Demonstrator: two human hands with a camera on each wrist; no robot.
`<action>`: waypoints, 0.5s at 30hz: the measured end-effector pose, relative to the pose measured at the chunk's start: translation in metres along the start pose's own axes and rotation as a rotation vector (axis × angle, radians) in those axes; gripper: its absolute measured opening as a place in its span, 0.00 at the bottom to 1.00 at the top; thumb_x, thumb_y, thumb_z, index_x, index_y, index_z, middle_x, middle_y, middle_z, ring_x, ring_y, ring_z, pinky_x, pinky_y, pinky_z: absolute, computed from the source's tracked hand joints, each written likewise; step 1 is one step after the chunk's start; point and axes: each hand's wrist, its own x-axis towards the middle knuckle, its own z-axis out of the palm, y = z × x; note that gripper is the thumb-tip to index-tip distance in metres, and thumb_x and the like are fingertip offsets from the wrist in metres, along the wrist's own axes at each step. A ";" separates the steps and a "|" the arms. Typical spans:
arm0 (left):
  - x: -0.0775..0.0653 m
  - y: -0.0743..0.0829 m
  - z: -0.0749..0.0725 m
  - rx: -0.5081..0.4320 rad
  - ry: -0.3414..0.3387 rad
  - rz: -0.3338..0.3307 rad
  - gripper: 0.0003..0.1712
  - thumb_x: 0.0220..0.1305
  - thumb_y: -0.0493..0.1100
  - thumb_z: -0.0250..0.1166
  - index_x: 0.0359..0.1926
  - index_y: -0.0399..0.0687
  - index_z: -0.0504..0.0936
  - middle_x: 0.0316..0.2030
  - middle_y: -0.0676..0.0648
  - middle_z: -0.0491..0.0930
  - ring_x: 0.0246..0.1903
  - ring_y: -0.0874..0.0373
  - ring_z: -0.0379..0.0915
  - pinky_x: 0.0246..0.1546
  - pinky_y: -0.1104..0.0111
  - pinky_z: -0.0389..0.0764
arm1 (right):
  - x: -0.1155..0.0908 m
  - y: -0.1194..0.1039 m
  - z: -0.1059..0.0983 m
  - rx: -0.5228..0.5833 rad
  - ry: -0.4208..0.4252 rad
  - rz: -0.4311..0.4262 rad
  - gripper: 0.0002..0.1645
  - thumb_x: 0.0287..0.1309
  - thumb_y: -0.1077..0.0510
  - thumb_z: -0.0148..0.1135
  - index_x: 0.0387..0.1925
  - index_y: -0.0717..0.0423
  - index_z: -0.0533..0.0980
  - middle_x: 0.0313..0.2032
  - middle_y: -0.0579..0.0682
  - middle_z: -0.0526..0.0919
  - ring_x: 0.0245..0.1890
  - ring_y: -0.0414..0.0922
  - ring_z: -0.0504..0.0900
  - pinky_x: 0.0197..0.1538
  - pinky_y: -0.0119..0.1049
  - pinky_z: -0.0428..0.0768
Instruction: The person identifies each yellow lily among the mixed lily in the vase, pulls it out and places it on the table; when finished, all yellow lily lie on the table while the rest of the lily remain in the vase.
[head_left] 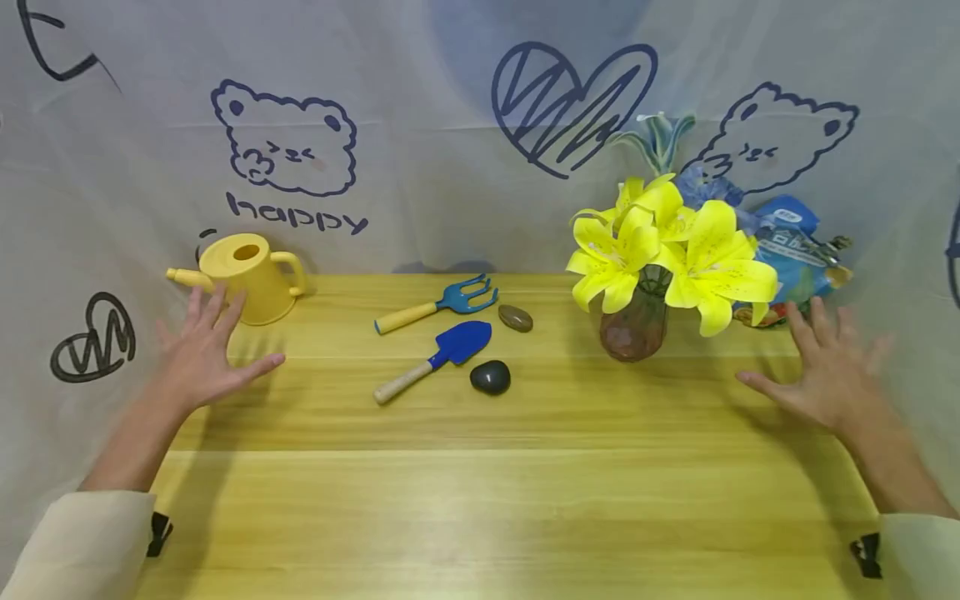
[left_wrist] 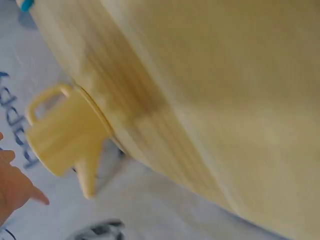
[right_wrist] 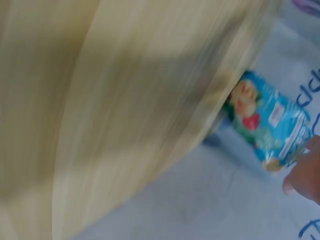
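My left hand [head_left: 201,354], fingers spread, is in the air over the table's left side, its fingertips overlapping the yellow watering can [head_left: 258,287] in the head view. The left wrist view shows the can [left_wrist: 70,132] beyond that hand [left_wrist: 14,187]. On the right, my other hand [head_left: 836,375] is spread too, holding nothing, just in front of a blue printed bag [head_left: 795,258]. Between them lie a blue hand fork [head_left: 435,307] with a yellow handle, a blue trowel [head_left: 442,354] with a wooden handle, a black stone [head_left: 491,377] and a brown stone [head_left: 516,317].
A glass vase [head_left: 633,325] of yellow lilies [head_left: 675,250] stands right of centre near the back edge, partly hiding blue flowers [head_left: 708,185] and the bag. Behind the wooden table [head_left: 510,517] hangs a pale cloth [head_left: 420,100] with drawn bears and hearts.
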 end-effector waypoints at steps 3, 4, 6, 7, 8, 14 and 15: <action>0.012 0.023 0.003 -0.097 0.035 0.038 0.56 0.46 0.67 0.59 0.68 0.53 0.39 0.67 0.49 0.31 0.63 0.49 0.16 0.46 0.33 0.25 | 0.001 -0.013 0.006 0.164 -0.028 -0.009 0.61 0.46 0.34 0.57 0.66 0.50 0.30 0.65 0.55 0.25 0.62 0.58 0.23 0.46 0.70 0.24; 0.017 0.031 0.005 -0.139 0.045 0.053 0.55 0.47 0.66 0.60 0.68 0.53 0.40 0.67 0.50 0.31 0.64 0.50 0.17 0.47 0.34 0.25 | 0.001 -0.018 0.009 0.234 -0.040 -0.006 0.60 0.47 0.36 0.57 0.66 0.50 0.30 0.66 0.55 0.26 0.63 0.59 0.25 0.48 0.71 0.28; 0.026 0.051 0.010 -0.219 0.076 0.084 0.54 0.47 0.64 0.61 0.68 0.54 0.41 0.67 0.51 0.32 0.64 0.51 0.20 0.51 0.36 0.29 | 0.002 -0.030 0.012 0.348 -0.057 0.007 0.59 0.48 0.38 0.58 0.66 0.49 0.31 0.66 0.55 0.30 0.63 0.61 0.31 0.51 0.70 0.36; 0.031 0.062 0.014 -0.256 0.090 0.099 0.54 0.47 0.63 0.61 0.68 0.54 0.42 0.67 0.51 0.34 0.65 0.53 0.22 0.53 0.38 0.31 | 0.003 -0.036 0.014 0.391 -0.065 0.015 0.58 0.49 0.39 0.58 0.66 0.49 0.31 0.66 0.56 0.31 0.63 0.62 0.34 0.51 0.69 0.41; 0.036 0.074 0.017 -0.287 0.099 0.113 0.53 0.47 0.63 0.62 0.68 0.55 0.43 0.67 0.51 0.36 0.65 0.53 0.24 0.55 0.40 0.34 | 0.005 -0.042 0.015 0.427 -0.074 0.026 0.57 0.49 0.39 0.58 0.66 0.47 0.31 0.66 0.58 0.34 0.63 0.64 0.37 0.51 0.69 0.44; 0.067 0.159 0.039 -0.528 0.110 0.183 0.46 0.48 0.59 0.64 0.65 0.54 0.54 0.65 0.50 0.50 0.64 0.54 0.43 0.59 0.52 0.50 | 0.025 -0.074 0.029 0.621 -0.075 0.040 0.52 0.48 0.41 0.60 0.67 0.47 0.43 0.63 0.62 0.53 0.59 0.64 0.55 0.50 0.63 0.59; 0.072 0.176 0.042 -0.589 0.095 0.179 0.44 0.48 0.58 0.65 0.64 0.54 0.57 0.64 0.51 0.53 0.63 0.54 0.47 0.58 0.54 0.54 | 0.029 -0.078 0.032 0.646 -0.070 0.028 0.51 0.48 0.41 0.60 0.67 0.47 0.45 0.63 0.62 0.54 0.58 0.64 0.56 0.50 0.62 0.61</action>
